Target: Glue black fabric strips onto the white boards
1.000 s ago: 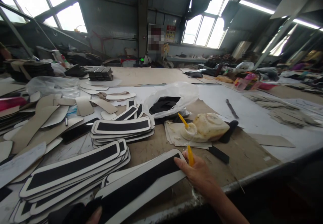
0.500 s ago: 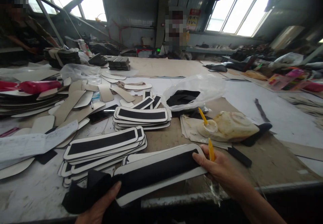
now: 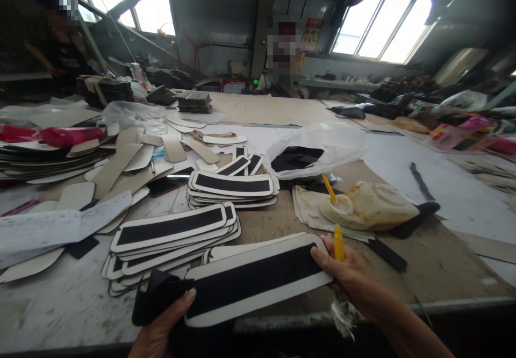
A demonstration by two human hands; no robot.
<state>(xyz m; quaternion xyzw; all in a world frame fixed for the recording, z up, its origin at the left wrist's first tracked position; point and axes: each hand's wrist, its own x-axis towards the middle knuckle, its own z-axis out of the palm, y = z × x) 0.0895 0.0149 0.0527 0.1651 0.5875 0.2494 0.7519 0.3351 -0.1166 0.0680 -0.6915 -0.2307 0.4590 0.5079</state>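
A long white panel with a black strip [image 3: 258, 280] along its middle is held between my two hands near the table's front edge. My left hand [image 3: 167, 317] is closed on its left end, thumb on top, along with a bunch of loose black strips [image 3: 157, 296]. My right hand [image 3: 355, 272] pinches the right end, thumb on the upper face. The same hand holds a yellow-handled brush [image 3: 339, 244], its frayed whitish bristles hanging below. Just behind lie stacked white panels with black strips [image 3: 173, 228], and a second such pile [image 3: 231, 184] lies farther back.
A stained plastic jug [image 3: 374, 205] lies on its side at right, with a yellow stick [image 3: 329, 188] in its cut opening. Behind is a clear bag [image 3: 322, 145] with black pieces. Loose beige pieces [image 3: 121, 170] and printed paper [image 3: 64, 234] cover the left. Two people stand beyond.
The black strip now lies more evenly between the panel's white borders. The loose black strips in my left hand have drawn in closer to the panel. The view has shifted slightly.
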